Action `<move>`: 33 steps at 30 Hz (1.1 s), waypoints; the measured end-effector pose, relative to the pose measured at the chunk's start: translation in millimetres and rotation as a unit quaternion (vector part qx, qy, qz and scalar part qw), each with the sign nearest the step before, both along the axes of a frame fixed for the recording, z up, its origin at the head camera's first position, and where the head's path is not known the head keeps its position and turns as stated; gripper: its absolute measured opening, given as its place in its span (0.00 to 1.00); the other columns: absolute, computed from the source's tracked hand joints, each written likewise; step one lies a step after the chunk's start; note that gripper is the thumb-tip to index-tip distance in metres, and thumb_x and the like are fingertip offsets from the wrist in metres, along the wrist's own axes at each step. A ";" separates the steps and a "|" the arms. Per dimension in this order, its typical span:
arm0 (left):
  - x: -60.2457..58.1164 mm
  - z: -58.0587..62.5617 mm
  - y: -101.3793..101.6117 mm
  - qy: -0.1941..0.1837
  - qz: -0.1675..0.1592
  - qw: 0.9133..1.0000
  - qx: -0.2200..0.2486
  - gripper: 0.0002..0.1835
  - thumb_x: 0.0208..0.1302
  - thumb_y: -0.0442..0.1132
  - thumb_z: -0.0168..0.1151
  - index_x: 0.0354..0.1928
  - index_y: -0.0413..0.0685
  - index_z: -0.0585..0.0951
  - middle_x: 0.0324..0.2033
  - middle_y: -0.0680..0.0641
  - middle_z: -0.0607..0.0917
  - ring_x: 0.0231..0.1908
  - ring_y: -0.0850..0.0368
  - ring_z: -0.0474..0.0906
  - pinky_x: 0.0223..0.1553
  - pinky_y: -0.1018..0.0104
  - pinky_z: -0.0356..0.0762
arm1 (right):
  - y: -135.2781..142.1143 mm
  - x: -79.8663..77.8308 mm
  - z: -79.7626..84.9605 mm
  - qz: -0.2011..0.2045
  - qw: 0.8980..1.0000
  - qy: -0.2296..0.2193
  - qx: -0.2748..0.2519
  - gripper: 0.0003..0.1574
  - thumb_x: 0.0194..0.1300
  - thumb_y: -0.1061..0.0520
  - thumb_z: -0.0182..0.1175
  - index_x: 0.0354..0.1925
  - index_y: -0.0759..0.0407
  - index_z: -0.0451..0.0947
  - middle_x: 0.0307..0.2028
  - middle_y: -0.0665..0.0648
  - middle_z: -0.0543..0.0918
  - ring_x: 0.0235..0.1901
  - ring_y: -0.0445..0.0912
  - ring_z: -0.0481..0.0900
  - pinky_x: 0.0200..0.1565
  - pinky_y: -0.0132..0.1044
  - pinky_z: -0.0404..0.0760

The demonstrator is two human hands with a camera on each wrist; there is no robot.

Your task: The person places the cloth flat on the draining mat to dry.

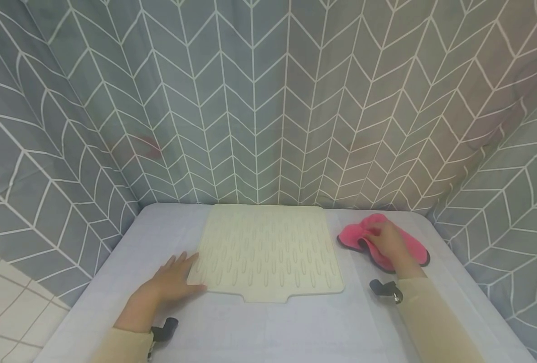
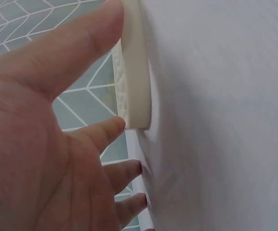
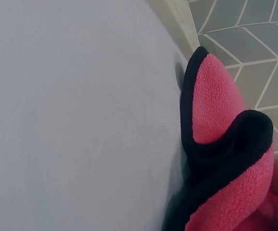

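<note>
A cream ridged mat point(image 1: 268, 252) with a short tab at its front edge lies flat on the white-covered table. My left hand point(image 1: 171, 282) is at its front left corner, fingers spread and straight; in the left wrist view the thumb and index fingertip touch the mat's thick edge point(image 2: 138, 86). To the right of the mat is a pink cloth point(image 1: 409, 244) with dark edging, bunched up in the middle. My right hand point(image 1: 386, 242) pinches a fold of it from above. The right wrist view shows the cloth point(image 3: 218, 96) folded over, with most of that hand hidden.
A grey curtain point(image 1: 268, 101) with white chevron lines hangs behind the table and along both sides. The table point(image 1: 259, 333) has a white cover, with its back edge close to the curtain. White floor tiles point(image 1: 14, 307) show at the lower left.
</note>
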State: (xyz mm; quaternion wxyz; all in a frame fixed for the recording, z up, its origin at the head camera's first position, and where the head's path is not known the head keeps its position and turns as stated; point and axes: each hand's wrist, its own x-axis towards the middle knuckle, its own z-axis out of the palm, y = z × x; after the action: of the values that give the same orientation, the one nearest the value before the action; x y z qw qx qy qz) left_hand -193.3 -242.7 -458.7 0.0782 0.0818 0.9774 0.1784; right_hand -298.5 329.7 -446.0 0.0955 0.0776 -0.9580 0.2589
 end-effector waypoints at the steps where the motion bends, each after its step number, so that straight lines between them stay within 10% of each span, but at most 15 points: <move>1: 0.3 0.0 -0.2 0.000 0.001 1.000 -0.001 0.58 0.52 0.69 0.67 0.74 0.35 0.61 0.71 0.22 0.57 0.69 0.18 0.47 0.65 0.23 0.47 | 0.6 0.1 -0.5 0.000 1.000 0.003 -0.003 0.20 0.64 0.58 0.68 0.51 0.70 0.83 0.47 0.70 0.84 0.55 0.69 0.76 0.61 0.64 0.69; 33: 3.3 7.4 4.9 -0.010 0.009 1.000 0.005 0.58 0.52 0.67 0.68 0.74 0.34 0.60 0.71 0.23 0.56 0.70 0.20 0.47 0.66 0.24 0.46 | -27.8 37.4 61.4 -0.029 0.980 0.164 -0.109 0.17 0.65 0.59 0.69 0.50 0.67 0.83 0.47 0.68 0.83 0.53 0.64 0.79 0.53 0.59 0.79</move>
State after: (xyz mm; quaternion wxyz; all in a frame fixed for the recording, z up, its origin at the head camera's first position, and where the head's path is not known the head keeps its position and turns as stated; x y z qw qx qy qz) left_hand -190.0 -237.8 -451.3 0.0862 0.0718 0.9764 0.1843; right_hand -261.0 301.9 -384.5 0.2667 0.0802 -0.8972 0.3427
